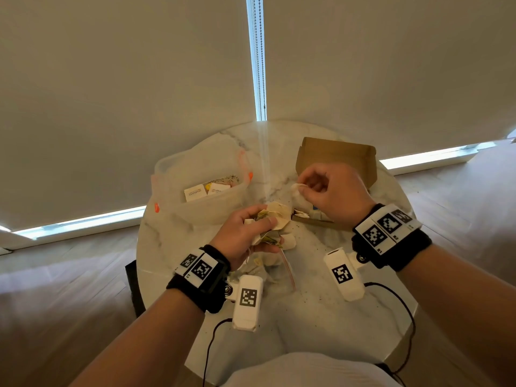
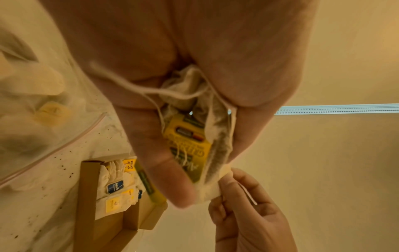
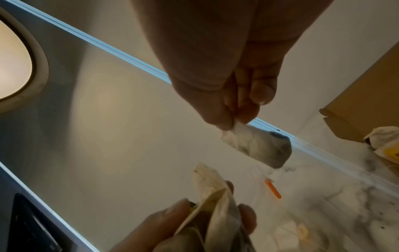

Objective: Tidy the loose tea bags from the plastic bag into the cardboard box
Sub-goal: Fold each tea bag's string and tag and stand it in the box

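My left hand (image 1: 265,229) grips a bundle of loose tea bags (image 1: 275,216) with strings and yellow tags (image 2: 190,139), held over the table's middle. Under that hand lies the clear zip plastic bag (image 1: 276,265) with more tea bags inside. My right hand (image 1: 303,187) is raised beside the open cardboard box (image 1: 335,155) and pinches a single tea bag (image 3: 257,146) between thumb and forefinger. In the right wrist view this tea bag hangs apart from the bundle (image 3: 215,204). The box (image 2: 86,196) holds several tea bags (image 2: 116,187) lying in a row.
A round marble table (image 1: 321,308) carries everything, with tea crumbs scattered across it. A clear plastic tub (image 1: 201,191) with orange clips and white sachets stands at the back left. Window blinds hang right behind the table. A dark object (image 1: 134,286) sits by the table's left edge.
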`<control>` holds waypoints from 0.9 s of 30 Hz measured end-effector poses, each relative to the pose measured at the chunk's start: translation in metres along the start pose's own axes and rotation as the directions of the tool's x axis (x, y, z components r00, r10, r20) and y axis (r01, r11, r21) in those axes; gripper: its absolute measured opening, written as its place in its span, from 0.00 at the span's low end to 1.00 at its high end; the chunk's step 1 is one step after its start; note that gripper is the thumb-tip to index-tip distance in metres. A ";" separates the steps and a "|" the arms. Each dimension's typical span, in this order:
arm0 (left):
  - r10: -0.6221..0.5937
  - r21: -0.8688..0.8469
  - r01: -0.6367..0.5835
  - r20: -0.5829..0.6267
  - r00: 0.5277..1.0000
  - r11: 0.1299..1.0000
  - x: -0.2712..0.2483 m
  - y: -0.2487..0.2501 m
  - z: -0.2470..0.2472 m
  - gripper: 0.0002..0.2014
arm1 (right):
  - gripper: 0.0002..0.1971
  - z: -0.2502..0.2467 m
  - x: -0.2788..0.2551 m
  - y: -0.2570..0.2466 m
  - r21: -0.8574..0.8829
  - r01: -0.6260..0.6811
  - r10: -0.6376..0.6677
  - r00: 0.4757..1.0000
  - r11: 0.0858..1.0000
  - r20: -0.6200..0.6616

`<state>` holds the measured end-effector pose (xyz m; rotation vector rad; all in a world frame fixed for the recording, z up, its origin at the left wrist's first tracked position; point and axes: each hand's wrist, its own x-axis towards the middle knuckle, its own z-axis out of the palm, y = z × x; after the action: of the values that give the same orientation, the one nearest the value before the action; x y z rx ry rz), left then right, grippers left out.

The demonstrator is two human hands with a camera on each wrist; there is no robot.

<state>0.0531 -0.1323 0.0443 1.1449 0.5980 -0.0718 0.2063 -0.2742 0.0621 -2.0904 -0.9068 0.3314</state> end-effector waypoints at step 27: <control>0.033 -0.039 -0.032 0.026 0.999 0.999 0.003 0.000 -0.005 0.11 | 0.03 -0.012 0.004 -0.024 0.136 0.103 -0.097 0.994 0.985 -0.052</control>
<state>0.0535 -0.1277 0.0416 1.1145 0.5548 -0.0475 0.2037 -0.2685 0.0882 -1.9110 -0.9319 0.2848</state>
